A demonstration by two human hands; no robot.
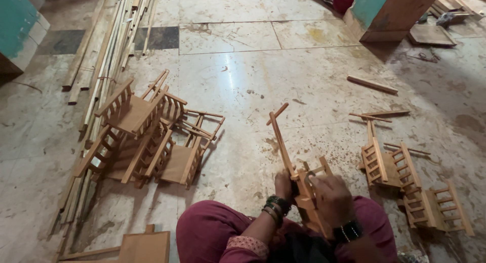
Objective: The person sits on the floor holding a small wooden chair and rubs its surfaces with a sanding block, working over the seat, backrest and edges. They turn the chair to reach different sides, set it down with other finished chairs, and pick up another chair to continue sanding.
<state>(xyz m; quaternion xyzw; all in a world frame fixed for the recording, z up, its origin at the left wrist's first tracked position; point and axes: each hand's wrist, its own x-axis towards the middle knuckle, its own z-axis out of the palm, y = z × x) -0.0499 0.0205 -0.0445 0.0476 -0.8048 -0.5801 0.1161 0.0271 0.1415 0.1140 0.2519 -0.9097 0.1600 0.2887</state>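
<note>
At the far left a bundle of long wooden strips (109,55) lies along the stone floor (253,65); just beside it sits a pile of small wooden chairs (147,136), tumbled against one another; nearer the bottom edge lies a flat wooden board (144,247). In the middle, above the knees in dark red cloth, the left hand (283,184) has its grip closed round a half-built chair frame (304,184), low on the long stick that rises up and to the left; the right hand (331,197) lies over the frame's lower part, fingers curled on it, so the frame is held between both hands just above the lap. Further right, ladder-like side pieces (400,172) lie on the floor; a loose stick (372,84) lies beyond them; at the top right stands a wooden box (400,12).
</note>
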